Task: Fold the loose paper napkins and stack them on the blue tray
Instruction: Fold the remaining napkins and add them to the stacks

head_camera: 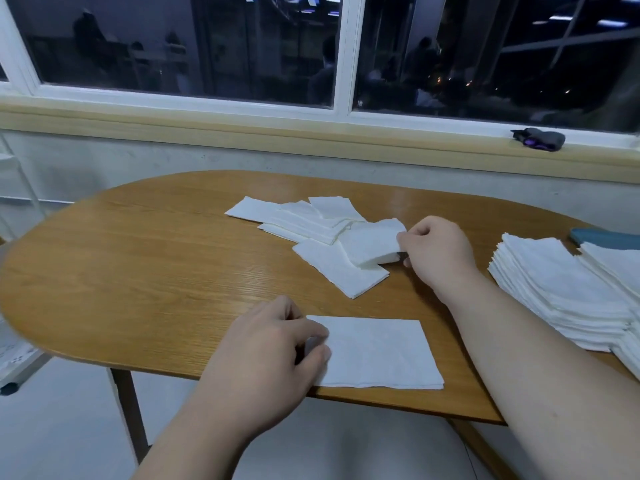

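Observation:
A folded white napkin (377,353) lies flat near the table's front edge. My left hand (273,344) rests on its left end, fingers curled onto the paper. Farther back, several loose white napkins (311,221) lie scattered in the middle of the table. My right hand (436,252) pinches the right edge of one loose napkin (370,244) from that pile, lifting it slightly. At the right, a tall stack of folded napkins (557,292) covers most of the blue tray (602,237), of which only a far corner shows.
The oval wooden table (138,271) stands under a window sill (242,133). A dark grey and purple object (538,138) lies on the sill at the right. A white rack (14,209) stands left of the table.

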The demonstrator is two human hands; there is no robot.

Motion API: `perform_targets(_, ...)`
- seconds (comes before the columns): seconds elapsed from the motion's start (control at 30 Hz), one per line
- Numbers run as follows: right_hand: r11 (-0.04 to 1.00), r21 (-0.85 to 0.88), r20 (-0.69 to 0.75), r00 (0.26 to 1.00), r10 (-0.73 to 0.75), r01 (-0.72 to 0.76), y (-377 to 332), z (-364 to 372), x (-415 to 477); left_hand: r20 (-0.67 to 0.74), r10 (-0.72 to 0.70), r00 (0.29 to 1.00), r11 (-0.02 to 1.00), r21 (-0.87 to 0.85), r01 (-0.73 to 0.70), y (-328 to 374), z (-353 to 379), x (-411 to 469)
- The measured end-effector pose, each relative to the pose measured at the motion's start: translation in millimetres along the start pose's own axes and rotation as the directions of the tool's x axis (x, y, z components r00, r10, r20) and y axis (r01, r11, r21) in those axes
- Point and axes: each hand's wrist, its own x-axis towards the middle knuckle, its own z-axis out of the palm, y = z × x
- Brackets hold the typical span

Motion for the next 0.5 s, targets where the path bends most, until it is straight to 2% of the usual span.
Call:
perform_targets(0.13,0.99,0.141,-0.023,1.0,-0.012,0.015,3,-33,-35,0.023,0.01,1.0,1.0,0.011,-0.01,2,-2,0)
perform_targets(0.27,0.989,0.147,-0.001,1.0,-0.012,0.012,23,-64,-82,0.069,0.043,0.997,0.999,0.0,-0.043,7,0,0)
perform_targets(0.37,0.994,0.101,0.053,0.998,0.034,-0.04,46,-71,-99,0.101,0.082,0.991,0.997,-0.001,-0.082,16,5,-1)
perform_targets(0.5,0.997,-0.073,0.014,0.999,-0.036,0.037,62,-68,-102,0.111,0.101,0.989,0.995,0.006,-0.102,25,12,-2)
